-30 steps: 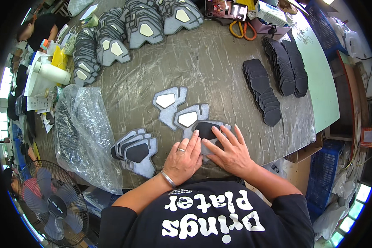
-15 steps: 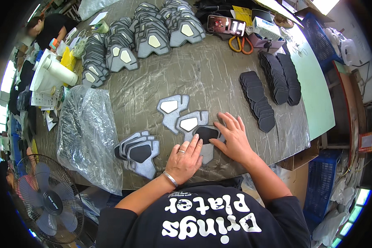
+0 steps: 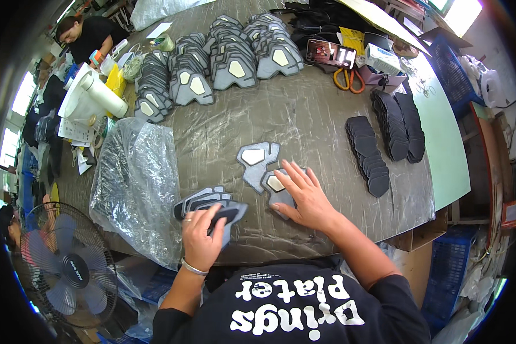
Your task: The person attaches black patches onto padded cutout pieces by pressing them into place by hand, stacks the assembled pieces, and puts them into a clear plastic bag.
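My left hand (image 3: 199,239) grips a grey padded cut-out piece with a black patch (image 3: 233,213), its fingers and thumb closed on it. This piece is tilted over a small fanned stack of similar grey pieces (image 3: 196,198) at the near left. My right hand (image 3: 308,202) lies with fingers spread on a grey piece with a white patch (image 3: 274,194), partly covering it. Just beyond, another grey piece with a white patch (image 3: 257,171) lies flat, close to the covered one.
Rows of stacked grey pieces (image 3: 233,69) line the far side. Black patch stacks (image 3: 368,155) lie at right, below orange-handled scissors (image 3: 350,81) and a phone (image 3: 331,53). Clear plastic sheeting (image 3: 135,183) and a fan (image 3: 69,269) are at left. A person (image 3: 94,37) sits far left.
My left hand has moved left, carrying the black-patched piece from the middle to the near-left stack. My right hand has shifted onto the white-patched piece. The whole view has shifted slightly.
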Motion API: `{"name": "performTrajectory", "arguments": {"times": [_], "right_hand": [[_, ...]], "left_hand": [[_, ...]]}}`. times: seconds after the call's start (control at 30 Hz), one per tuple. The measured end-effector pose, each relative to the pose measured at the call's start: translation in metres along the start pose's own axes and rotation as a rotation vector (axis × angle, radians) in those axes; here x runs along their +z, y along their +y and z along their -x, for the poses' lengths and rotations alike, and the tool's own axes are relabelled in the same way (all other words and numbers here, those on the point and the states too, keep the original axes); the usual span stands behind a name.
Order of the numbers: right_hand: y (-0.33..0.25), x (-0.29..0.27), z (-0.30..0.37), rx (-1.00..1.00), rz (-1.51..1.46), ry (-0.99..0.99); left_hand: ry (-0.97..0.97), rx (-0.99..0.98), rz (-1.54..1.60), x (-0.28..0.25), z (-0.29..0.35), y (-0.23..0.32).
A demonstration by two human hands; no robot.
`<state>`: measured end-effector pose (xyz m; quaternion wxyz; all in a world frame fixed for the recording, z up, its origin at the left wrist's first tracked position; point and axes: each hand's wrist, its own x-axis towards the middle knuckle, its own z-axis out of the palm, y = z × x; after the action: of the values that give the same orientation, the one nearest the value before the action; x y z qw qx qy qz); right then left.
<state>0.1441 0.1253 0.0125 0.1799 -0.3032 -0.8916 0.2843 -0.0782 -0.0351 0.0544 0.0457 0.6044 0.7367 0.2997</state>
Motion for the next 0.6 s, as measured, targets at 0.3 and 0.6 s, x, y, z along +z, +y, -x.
{"name": "performTrajectory", "arguments": {"times": [0.3, 0.6], "right_hand": [[0.018, 0.009, 0.017, 0.027, 0.328, -0.087], [0.052, -0.021, 0.045, 0.107, 0.194, 0.381]], "left_hand": [[-0.043, 0.057, 0.045, 0.028, -0.025, 0.01], [-0.197, -0.071, -0.231, 0.147, -0.088, 0.01]]}}
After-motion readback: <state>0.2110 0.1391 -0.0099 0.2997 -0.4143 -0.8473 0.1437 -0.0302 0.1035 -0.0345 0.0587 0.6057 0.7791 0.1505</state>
